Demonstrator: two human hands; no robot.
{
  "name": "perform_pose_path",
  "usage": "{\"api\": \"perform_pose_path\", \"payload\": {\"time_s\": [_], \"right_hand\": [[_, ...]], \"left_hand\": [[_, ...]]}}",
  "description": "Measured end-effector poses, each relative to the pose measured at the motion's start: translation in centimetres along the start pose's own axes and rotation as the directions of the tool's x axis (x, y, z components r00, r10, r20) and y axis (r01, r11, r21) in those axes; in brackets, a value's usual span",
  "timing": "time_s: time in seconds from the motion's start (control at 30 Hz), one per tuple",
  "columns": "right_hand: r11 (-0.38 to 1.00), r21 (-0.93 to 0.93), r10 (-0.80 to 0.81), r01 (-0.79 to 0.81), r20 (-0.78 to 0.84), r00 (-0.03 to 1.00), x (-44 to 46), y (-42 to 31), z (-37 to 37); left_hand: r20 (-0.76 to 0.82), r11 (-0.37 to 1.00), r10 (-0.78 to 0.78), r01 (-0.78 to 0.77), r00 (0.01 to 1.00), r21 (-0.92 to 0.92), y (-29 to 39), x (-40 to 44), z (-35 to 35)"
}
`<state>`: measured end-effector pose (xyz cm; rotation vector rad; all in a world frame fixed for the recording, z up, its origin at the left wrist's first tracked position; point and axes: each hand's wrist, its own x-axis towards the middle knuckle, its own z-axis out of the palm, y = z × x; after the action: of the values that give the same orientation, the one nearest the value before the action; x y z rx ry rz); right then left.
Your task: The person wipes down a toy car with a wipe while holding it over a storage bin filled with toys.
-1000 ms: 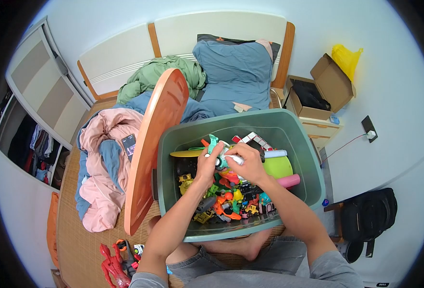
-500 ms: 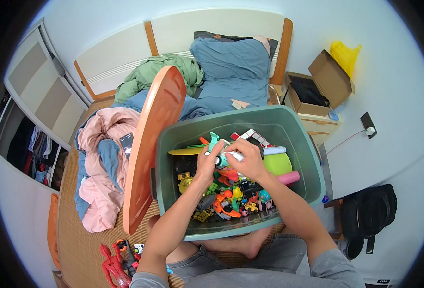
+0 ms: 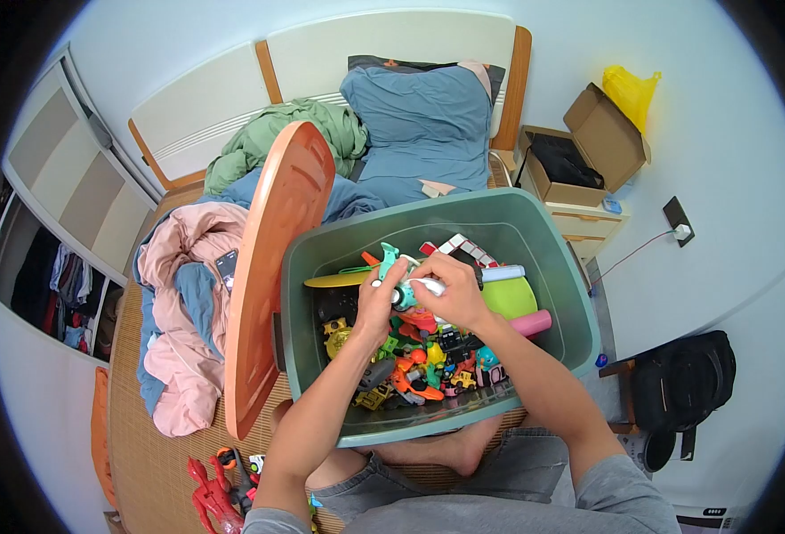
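My left hand (image 3: 377, 301) is closed around a teal and white toy (image 3: 389, 258) with a dark round wheel. My right hand (image 3: 453, 289) pinches a white part at the toy's right side; whether that part is joined to the toy is hidden by the fingers. Both hands are close together above a green bin (image 3: 446, 214) of mixed small toys. Beneath them lie orange, yellow, green and black toys (image 3: 423, 365). A lime green piece (image 3: 510, 297) and a pink cylinder (image 3: 531, 322) rest at the bin's right side.
An orange lid (image 3: 277, 276) stands upright at the bin's left. Beyond it lies a pink blanket (image 3: 183, 383) with a phone (image 3: 227, 267). Red figure (image 3: 214, 495) and other toys lie at lower left. An open cardboard box (image 3: 579, 191) and a black backpack (image 3: 686, 383) are at right.
The view has shifted slightly, so the bin and bed sit a little further left. Both hands stay on the toy, with only small finger movements.
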<state>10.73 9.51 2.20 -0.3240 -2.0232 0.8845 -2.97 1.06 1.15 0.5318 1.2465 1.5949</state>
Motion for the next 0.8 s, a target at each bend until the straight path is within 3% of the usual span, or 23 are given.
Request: {"api": "perform_pose_path", "payload": {"time_s": [0.27, 0.43, 0.57, 0.63, 0.8], "right_hand": [[0.997, 0.004, 0.08, -0.08, -0.021, 0.997, -0.01, 0.35, -0.05], [0.995, 0.021, -0.097, 0.095, 0.097, 0.991, -0.14, 0.0, -0.1], [0.996, 0.014, -0.092, 0.091, 0.13, 0.987, -0.19, 0.16, 0.12], [0.994, -0.072, -0.078, 0.079, 0.018, 0.997, -0.13, 0.26, 0.21], [0.997, -0.076, -0.013, 0.011, -0.024, 1.0, -0.17, 0.84, 0.07]], "left_hand": [[-0.007, 0.999, 0.022, -0.022, 1.0, 0.043, -0.31, 0.05, 0.15], [-0.053, 0.996, -0.072, 0.069, 0.996, -0.053, -0.24, -0.08, 0.15], [-0.049, 0.988, -0.121, 0.116, 0.991, -0.098, -0.46, 0.19, -0.07], [-0.053, 0.985, -0.139, 0.133, 0.989, -0.106, -0.23, -0.07, 0.26], [-0.006, 0.979, -0.145, 0.142, 0.989, -0.147, -0.7, 0.13, -0.02]]}}
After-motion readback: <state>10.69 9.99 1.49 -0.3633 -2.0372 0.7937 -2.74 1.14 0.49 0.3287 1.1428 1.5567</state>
